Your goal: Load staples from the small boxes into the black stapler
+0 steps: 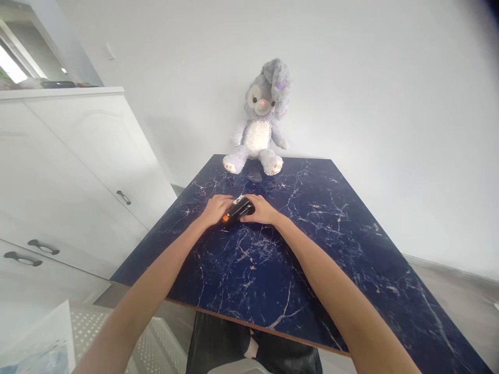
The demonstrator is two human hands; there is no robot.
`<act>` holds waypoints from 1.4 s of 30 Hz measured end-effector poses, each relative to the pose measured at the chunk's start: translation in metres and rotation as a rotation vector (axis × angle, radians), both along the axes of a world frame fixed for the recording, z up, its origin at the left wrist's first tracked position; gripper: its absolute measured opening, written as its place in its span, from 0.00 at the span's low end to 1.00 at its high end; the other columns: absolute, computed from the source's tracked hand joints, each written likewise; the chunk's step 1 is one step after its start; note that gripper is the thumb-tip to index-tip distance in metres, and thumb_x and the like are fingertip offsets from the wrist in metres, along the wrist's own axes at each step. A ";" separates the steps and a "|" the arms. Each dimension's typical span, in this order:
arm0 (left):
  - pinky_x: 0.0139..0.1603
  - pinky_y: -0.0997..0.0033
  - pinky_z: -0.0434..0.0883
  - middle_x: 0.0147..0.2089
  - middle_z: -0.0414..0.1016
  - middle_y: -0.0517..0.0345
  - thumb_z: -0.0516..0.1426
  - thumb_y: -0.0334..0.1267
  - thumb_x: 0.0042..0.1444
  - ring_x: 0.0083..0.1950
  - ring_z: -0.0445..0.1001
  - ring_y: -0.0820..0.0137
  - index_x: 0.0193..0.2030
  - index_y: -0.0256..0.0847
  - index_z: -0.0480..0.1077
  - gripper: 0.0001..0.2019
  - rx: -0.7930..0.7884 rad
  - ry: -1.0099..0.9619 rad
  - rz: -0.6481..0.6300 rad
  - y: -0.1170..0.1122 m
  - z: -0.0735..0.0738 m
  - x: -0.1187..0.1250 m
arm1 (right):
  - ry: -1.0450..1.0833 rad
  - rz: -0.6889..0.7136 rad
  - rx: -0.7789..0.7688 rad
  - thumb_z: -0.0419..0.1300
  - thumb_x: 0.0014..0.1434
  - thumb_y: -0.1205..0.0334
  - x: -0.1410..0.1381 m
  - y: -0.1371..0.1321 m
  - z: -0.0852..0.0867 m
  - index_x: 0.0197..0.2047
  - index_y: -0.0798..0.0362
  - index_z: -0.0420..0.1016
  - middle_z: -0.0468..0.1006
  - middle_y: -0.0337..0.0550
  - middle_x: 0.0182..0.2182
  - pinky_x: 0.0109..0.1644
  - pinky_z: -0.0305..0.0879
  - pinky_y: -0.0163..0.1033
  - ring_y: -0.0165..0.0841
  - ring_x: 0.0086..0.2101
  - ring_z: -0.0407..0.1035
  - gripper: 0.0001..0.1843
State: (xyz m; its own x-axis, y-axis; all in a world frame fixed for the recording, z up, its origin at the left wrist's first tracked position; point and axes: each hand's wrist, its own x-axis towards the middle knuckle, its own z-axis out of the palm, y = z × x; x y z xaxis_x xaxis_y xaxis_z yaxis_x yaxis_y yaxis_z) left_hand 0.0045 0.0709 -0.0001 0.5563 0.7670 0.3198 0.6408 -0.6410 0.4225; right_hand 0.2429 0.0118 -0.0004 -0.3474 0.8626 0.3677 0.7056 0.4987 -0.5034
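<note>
Blue marbled bench [358, 228], white wall [374, 78], closed cabinet [78, 150]: my left hand [217, 209] and right hand [263, 211] both grasp a black object [238, 209].

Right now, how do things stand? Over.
Left hand against black object, right hand gripping it. Orange mark showing. Plush toy far back on table, apart from hands.

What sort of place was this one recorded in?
Most likely a room in a home. A lavender plush rabbit sits at the far edge of a dark-blue marble-patterned table, and a white cabinet with dark pull handles stands at the left.
</note>
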 end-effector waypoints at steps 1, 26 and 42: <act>0.67 0.55 0.64 0.58 0.79 0.55 0.43 0.44 0.71 0.62 0.73 0.59 0.50 0.46 0.81 0.23 0.005 -0.001 -0.037 -0.009 -0.001 0.011 | 0.004 0.025 -0.005 0.77 0.44 0.51 0.006 -0.005 0.003 0.61 0.52 0.71 0.73 0.51 0.60 0.67 0.57 0.51 0.44 0.60 0.66 0.42; 0.52 0.57 0.74 0.49 0.76 0.47 0.56 0.46 0.65 0.50 0.75 0.59 0.46 0.41 0.78 0.14 0.136 0.044 -0.117 -0.072 0.014 0.035 | 0.012 -0.268 -0.229 0.61 0.64 0.50 0.113 -0.167 0.005 0.44 0.48 0.76 0.80 0.41 0.37 0.37 0.63 0.38 0.35 0.33 0.71 0.12; 0.49 0.56 0.76 0.49 0.77 0.47 0.54 0.41 0.64 0.49 0.76 0.57 0.48 0.40 0.74 0.12 0.173 0.256 -0.181 -0.069 0.010 0.034 | -0.047 -0.244 -0.194 0.59 0.66 0.52 0.112 -0.167 0.008 0.47 0.48 0.75 0.79 0.43 0.41 0.41 0.68 0.42 0.37 0.37 0.74 0.11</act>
State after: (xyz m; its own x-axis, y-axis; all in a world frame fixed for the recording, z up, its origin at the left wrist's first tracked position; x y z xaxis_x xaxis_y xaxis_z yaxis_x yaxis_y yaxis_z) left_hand 0.0387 0.0018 0.0101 0.7568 0.5955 0.2694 0.5816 -0.8016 0.1381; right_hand 0.3550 -0.1556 0.0078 -0.1342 0.9752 0.1762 0.8171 0.2095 -0.5371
